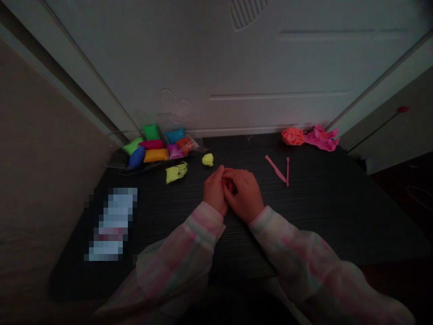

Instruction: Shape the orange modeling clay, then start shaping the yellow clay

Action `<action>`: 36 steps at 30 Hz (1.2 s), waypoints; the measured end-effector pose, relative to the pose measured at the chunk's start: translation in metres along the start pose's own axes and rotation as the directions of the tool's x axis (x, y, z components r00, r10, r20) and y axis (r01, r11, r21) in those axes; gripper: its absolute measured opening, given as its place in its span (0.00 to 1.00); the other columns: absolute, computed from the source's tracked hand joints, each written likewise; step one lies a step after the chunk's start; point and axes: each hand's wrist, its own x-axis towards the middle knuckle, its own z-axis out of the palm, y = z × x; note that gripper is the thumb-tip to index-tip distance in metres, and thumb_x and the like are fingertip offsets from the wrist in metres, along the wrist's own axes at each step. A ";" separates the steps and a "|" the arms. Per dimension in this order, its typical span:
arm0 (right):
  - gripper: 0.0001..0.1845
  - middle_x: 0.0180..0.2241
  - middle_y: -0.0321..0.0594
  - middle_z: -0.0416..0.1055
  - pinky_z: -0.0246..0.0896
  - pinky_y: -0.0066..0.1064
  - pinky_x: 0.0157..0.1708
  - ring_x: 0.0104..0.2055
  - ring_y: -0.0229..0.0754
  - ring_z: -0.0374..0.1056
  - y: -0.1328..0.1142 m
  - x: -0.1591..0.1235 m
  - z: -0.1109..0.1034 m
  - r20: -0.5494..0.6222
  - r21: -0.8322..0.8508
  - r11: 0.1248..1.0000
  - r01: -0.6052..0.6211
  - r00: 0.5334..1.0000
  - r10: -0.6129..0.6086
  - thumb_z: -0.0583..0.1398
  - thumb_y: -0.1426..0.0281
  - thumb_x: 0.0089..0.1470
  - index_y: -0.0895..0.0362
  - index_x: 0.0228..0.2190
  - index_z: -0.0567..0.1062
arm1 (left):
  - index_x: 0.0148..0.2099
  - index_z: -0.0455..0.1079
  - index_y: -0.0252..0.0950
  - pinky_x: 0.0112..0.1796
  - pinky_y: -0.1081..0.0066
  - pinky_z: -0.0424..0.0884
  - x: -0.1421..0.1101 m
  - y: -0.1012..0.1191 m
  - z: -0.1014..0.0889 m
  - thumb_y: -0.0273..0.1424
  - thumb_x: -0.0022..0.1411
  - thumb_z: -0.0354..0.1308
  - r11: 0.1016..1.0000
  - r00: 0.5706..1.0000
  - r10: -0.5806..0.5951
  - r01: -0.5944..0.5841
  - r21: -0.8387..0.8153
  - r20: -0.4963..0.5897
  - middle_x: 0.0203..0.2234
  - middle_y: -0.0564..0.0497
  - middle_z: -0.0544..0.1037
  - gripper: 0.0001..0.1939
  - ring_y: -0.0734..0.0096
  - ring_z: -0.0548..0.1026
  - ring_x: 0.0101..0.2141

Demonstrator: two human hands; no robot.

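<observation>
Over the middle of the dark table, my left hand (215,192) and my right hand (244,193) are pressed together with their fingers curled. Whatever lies between them, if anything, is hidden by the fingers. Just beyond my left hand sits a small yellow lump of clay (207,160). Further left is an opened yellow packet (177,172) with a crumpled end. Two thin pink modelling tools (276,170) lie to the right of my right hand, their near ends close together.
At the back left, a clear plastic bag (199,145) holds several colourful packets (156,155). A blurred-out bright rectangle (113,224) lies on the table (318,216) at left. Crumpled orange (293,136) and pink wrappers (322,137) rest at the back right, by a white door panel (250,67).
</observation>
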 end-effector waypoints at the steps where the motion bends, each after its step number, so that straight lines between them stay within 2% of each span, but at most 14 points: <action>1: 0.07 0.33 0.41 0.70 0.55 0.35 0.36 0.36 0.43 0.63 0.000 0.000 0.000 0.004 -0.004 1.000 -0.003 1.000 0.003 0.54 0.73 0.46 0.57 0.31 0.69 | 0.24 0.65 0.30 0.18 0.80 0.55 0.000 0.000 0.000 0.31 0.49 0.53 1.000 1.000 0.001 -0.001 -0.005 -0.003 0.12 0.56 0.66 0.08 0.84 0.62 0.14; 8: 0.07 0.33 0.41 0.70 0.55 0.36 0.36 0.36 0.43 0.62 -0.001 0.001 0.002 0.022 -0.013 1.000 -0.017 1.000 0.017 0.54 0.73 0.47 0.56 0.31 0.69 | 0.24 0.65 0.30 0.19 0.79 0.56 0.001 -0.001 0.000 0.30 0.50 0.53 0.999 1.000 -0.017 0.017 -0.037 0.003 0.13 0.56 0.67 0.08 0.83 0.63 0.15; 11: 0.07 0.33 0.41 0.70 0.55 0.37 0.37 0.35 0.44 0.62 0.001 0.002 0.002 0.046 0.008 0.999 -0.038 0.998 0.038 0.54 0.73 0.46 0.56 0.31 0.69 | 0.25 0.65 0.30 0.21 0.78 0.57 0.002 0.000 0.000 0.30 0.52 0.51 0.996 0.998 -0.059 0.060 -0.072 0.017 0.14 0.55 0.67 0.09 0.83 0.63 0.16; 15: 0.09 0.34 0.41 0.69 0.57 0.36 0.38 0.37 0.42 0.62 0.009 0.004 -0.003 0.061 0.119 0.989 -0.092 0.995 0.085 0.55 0.75 0.44 0.56 0.32 0.68 | 0.30 0.67 0.30 0.26 0.77 0.62 0.003 0.005 0.000 0.28 0.55 0.45 0.986 0.987 -0.111 0.123 -0.111 0.113 0.19 0.52 0.69 0.11 0.80 0.67 0.21; 18: 0.09 0.32 0.41 0.67 0.59 0.35 0.38 0.37 0.42 0.62 0.016 0.006 -0.007 -0.001 0.164 0.976 -0.142 0.990 0.144 0.56 0.76 0.43 0.57 0.31 0.68 | 0.35 0.67 0.30 0.29 0.77 0.63 0.005 0.008 -0.002 0.24 0.52 0.48 0.994 0.982 -0.085 0.095 -0.048 0.171 0.22 0.52 0.71 0.08 0.79 0.69 0.25; 21: 0.07 0.30 0.40 0.66 0.61 0.34 0.34 0.34 0.40 0.63 0.021 0.008 -0.011 -0.018 0.185 0.964 -0.193 0.980 0.199 0.57 0.76 0.42 0.57 0.29 0.69 | 0.34 0.66 0.32 0.30 0.78 0.64 0.006 0.009 -0.005 0.24 0.50 0.53 0.998 0.986 -0.060 0.059 0.012 0.156 0.21 0.53 0.70 0.06 0.79 0.70 0.26; 28: 0.09 0.33 0.39 0.68 0.63 0.32 0.33 0.34 0.38 0.65 0.026 0.011 -0.014 0.097 0.363 0.897 -0.252 0.968 0.233 0.57 0.73 0.45 0.56 0.33 0.71 | 0.30 0.67 0.30 0.33 0.75 0.67 0.009 0.013 -0.010 0.24 0.50 0.55 0.998 0.977 -0.056 0.046 0.050 0.208 0.23 0.51 0.72 0.03 0.78 0.71 0.27; 32: 0.09 0.32 0.39 0.69 0.64 0.33 0.33 0.34 0.38 0.66 0.027 0.011 -0.015 0.078 0.314 0.918 -0.242 0.970 0.230 0.58 0.72 0.44 0.56 0.32 0.72 | 0.32 0.68 0.30 0.34 0.75 0.67 0.010 0.015 -0.011 0.25 0.50 0.55 0.995 0.972 -0.082 0.066 0.081 0.220 0.23 0.50 0.73 0.05 0.77 0.72 0.28; 36: 0.09 0.32 0.39 0.70 0.63 0.34 0.36 0.35 0.39 0.66 0.029 0.011 -0.017 0.066 0.192 0.969 -0.154 0.987 0.144 0.57 0.72 0.45 0.56 0.32 0.72 | 0.33 0.69 0.30 0.33 0.74 0.68 0.010 0.016 -0.013 0.24 0.49 0.55 0.989 0.966 -0.098 0.068 0.132 0.238 0.22 0.51 0.73 0.06 0.79 0.71 0.25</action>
